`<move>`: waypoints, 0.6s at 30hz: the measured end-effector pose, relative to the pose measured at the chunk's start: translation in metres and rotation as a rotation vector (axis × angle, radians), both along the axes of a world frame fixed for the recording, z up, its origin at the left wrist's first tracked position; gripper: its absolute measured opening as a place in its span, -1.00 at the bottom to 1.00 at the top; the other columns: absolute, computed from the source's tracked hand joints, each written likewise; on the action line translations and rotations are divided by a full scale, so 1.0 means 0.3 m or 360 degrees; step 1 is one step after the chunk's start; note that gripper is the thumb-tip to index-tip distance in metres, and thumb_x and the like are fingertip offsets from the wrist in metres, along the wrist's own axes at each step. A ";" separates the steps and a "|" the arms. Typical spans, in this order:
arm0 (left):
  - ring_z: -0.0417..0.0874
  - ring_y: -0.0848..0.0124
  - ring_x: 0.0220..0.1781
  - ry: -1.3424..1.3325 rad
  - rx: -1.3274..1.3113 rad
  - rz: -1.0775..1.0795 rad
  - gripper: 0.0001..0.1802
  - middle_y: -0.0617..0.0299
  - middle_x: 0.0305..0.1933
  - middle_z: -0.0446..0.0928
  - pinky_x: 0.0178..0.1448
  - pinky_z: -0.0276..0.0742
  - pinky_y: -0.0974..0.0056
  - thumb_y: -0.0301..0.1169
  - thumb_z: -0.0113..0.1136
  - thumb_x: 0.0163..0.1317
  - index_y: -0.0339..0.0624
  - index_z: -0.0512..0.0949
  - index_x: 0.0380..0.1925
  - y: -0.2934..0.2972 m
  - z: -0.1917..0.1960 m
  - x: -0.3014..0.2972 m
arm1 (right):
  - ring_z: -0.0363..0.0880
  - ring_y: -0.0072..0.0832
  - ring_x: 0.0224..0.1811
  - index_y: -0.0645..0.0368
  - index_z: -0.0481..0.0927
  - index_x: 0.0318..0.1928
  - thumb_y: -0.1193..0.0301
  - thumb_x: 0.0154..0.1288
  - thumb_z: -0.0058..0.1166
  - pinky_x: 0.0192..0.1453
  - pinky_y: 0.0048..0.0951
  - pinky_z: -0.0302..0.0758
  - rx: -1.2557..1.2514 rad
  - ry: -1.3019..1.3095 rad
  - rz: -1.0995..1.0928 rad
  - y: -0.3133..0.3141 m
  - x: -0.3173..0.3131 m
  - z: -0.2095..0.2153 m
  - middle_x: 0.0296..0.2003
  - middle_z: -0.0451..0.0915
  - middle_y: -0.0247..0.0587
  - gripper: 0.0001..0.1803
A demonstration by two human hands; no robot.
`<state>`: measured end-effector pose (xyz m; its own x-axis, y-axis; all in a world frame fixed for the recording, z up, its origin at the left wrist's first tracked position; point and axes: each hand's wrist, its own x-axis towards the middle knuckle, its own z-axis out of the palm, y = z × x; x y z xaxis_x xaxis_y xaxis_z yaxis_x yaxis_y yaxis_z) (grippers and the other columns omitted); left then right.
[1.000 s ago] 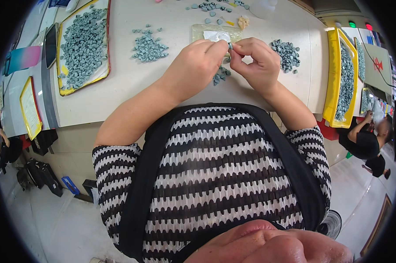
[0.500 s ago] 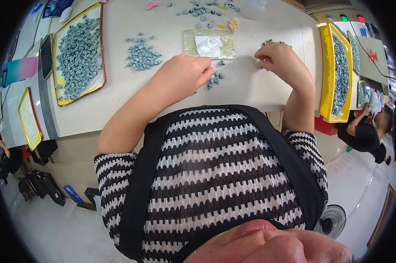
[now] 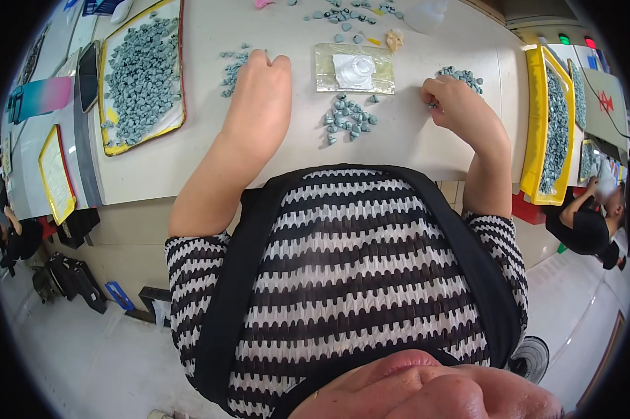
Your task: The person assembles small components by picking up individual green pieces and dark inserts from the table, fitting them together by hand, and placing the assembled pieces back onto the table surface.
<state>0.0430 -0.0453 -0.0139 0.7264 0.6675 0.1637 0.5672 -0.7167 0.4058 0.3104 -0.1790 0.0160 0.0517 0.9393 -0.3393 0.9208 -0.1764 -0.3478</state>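
Note:
My left hand [image 3: 262, 87] is over the left pile of small grey-green stone-like pieces [image 3: 232, 75], partly covering it. Its fingers bend down out of sight behind the back of the hand. My right hand [image 3: 460, 105] is curled in front of the right pile of similar pieces [image 3: 468, 78]. Thumb and forefinger pinch together on what looks like one small dark piece. Between the hands lies a loose cluster of pieces [image 3: 350, 119]. Just beyond it sits a translucent greenish pad [image 3: 325, 82] bearing a white sheet with a clear round object [image 3: 361, 65].
A yellow-rimmed tray [image 3: 180, 105] full of pieces stands at the left, beside a phone [image 3: 89, 77] and a blue-pink bottle [image 3: 41, 100]. At the right is a yellow bin [image 3: 531, 164] of pieces. Scattered pieces [image 3: 343, 28] and a tan lump [image 3: 395, 40] lie farther back.
My left hand has moved from the middle cluster to the left pile, uncovering the cluster. My right hand stays by the right pile. The whole view has shifted slightly.

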 end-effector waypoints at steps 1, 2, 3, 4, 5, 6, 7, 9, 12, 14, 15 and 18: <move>0.55 -0.09 -0.28 0.0038 0.0089 0.0017 -0.90 -0.25 -0.37 0.45 -0.16 0.52 0.08 -0.73 0.04 -0.02 -0.51 0.46 -0.43 0.000 -0.003 0.000 | 0.55 -0.10 -0.26 0.33 0.55 -0.38 0.65 -0.01 0.09 -0.16 -0.26 0.48 0.0024 -0.0018 0.0011 0.000 0.002 -0.001 -0.34 0.58 0.00 -0.89; 0.55 -0.09 -0.28 0.0033 0.0090 0.0019 -0.90 -0.25 -0.37 0.45 -0.16 0.52 0.08 -0.73 0.04 -0.02 -0.51 0.46 -0.43 0.001 0.000 0.001 | 0.55 -0.10 -0.26 0.33 0.55 -0.38 0.65 -0.01 0.09 -0.16 -0.26 0.48 0.0026 -0.0023 0.0013 0.004 0.006 0.003 -0.34 0.58 0.00 -0.89; 0.56 -0.09 -0.28 0.0104 0.0088 0.0026 -0.90 -0.25 -0.37 0.45 -0.16 0.53 0.08 -0.74 0.04 -0.03 -0.50 0.46 -0.44 0.002 0.006 -0.001 | 0.55 -0.12 -0.27 0.33 0.57 -0.36 0.64 0.01 0.09 -0.16 -0.28 0.49 0.0052 0.0089 0.0061 0.008 0.009 0.007 -0.34 0.58 -0.02 -0.88; 0.56 -0.09 -0.27 0.0172 0.0087 0.0032 -0.90 -0.25 -0.37 0.45 -0.16 0.54 0.07 -0.74 0.05 -0.03 -0.49 0.46 -0.45 0.002 0.010 -0.001 | 0.55 -0.14 -0.28 0.33 0.58 -0.34 0.62 0.02 0.09 -0.16 -0.30 0.50 0.0079 0.0199 0.0109 0.012 0.013 0.011 -0.34 0.58 -0.04 -0.87; 0.56 -0.09 -0.27 0.0161 0.0092 0.0030 -0.90 -0.25 -0.37 0.45 -0.16 0.54 0.07 -0.74 0.05 -0.03 -0.49 0.46 -0.45 0.000 0.014 -0.002 | 0.55 -0.14 -0.28 0.33 0.58 -0.34 0.62 0.02 0.09 -0.16 -0.30 0.50 0.0083 0.0188 0.0108 0.014 0.013 0.007 -0.34 0.58 -0.04 -0.87; 0.57 -0.07 -0.27 0.0214 0.0084 0.0051 -0.90 -0.24 -0.37 0.45 -0.15 0.54 0.07 -0.74 0.05 -0.03 -0.47 0.46 -0.45 -0.004 0.019 0.000 | 0.54 -0.26 -0.34 0.29 0.60 -0.30 0.61 0.04 0.13 -0.21 -0.36 0.50 0.0203 0.0291 0.0148 0.018 0.014 0.000 -0.34 0.57 -0.10 -0.85; 0.57 -0.06 -0.26 0.0265 0.0077 0.0072 -0.90 -0.24 -0.36 0.46 -0.15 0.54 0.07 -0.73 0.06 -0.03 -0.46 0.46 -0.45 -0.005 0.022 0.005 | 0.54 -0.37 -0.39 0.26 0.62 -0.27 0.60 0.06 0.16 -0.26 -0.42 0.50 0.0322 0.0393 0.0191 0.022 0.014 -0.001 -0.34 0.56 -0.17 -0.83; 0.57 -0.04 -0.26 0.0276 0.0085 0.0090 -0.89 -0.22 -0.35 0.47 -0.15 0.54 0.07 -0.73 0.07 -0.04 -0.44 0.46 -0.44 -0.002 0.009 0.002 | 0.54 -0.38 -0.39 0.26 0.61 -0.27 0.58 0.11 0.16 -0.26 -0.43 0.50 0.0333 0.0422 0.0203 0.041 0.001 0.011 -0.34 0.56 -0.19 -0.86; 0.57 -0.01 -0.26 0.0271 0.0116 0.0088 -0.87 -0.17 -0.34 0.48 -0.15 0.54 0.07 -0.72 0.09 -0.04 -0.41 0.46 -0.42 -0.001 -0.002 0.009 | 0.56 -0.29 -0.33 0.22 0.63 -0.25 0.50 0.19 0.18 -0.25 -0.38 0.50 0.0408 0.0495 0.0222 0.061 -0.027 0.031 -0.37 0.60 -0.16 -0.88; 0.57 0.00 -0.26 0.0247 0.0137 0.0070 -0.85 -0.14 -0.33 0.49 -0.15 0.54 0.07 -0.72 0.10 -0.04 -0.40 0.45 -0.41 0.002 -0.005 0.010 | 0.58 -0.33 -0.32 0.23 0.63 -0.24 0.51 0.18 0.18 -0.24 -0.39 0.51 0.0498 0.0657 0.0007 0.065 -0.039 0.016 -0.35 0.61 -0.18 -0.88; 0.55 -0.04 -0.27 0.0154 0.0127 0.0043 -0.84 -0.14 -0.34 0.47 -0.15 0.50 0.04 -0.67 0.14 -0.03 -0.41 0.44 -0.38 0.003 -0.009 0.012 | 0.58 -0.33 -0.32 0.23 0.63 -0.24 0.51 0.18 0.18 -0.24 -0.39 0.51 0.0505 0.0653 0.0007 0.064 -0.044 0.004 -0.35 0.61 -0.18 -0.88; 0.52 -0.08 -0.28 0.0076 0.0072 0.0019 -0.81 -0.12 -0.35 0.46 -0.16 0.45 0.00 -0.63 0.17 -0.02 -0.40 0.42 -0.36 0.009 -0.023 0.008 | 0.60 -0.48 -0.30 0.28 0.63 -0.21 0.60 0.19 0.16 -0.22 -0.50 0.54 0.0668 0.0782 -0.0091 0.070 -0.060 -0.020 -0.31 0.62 -0.24 -0.86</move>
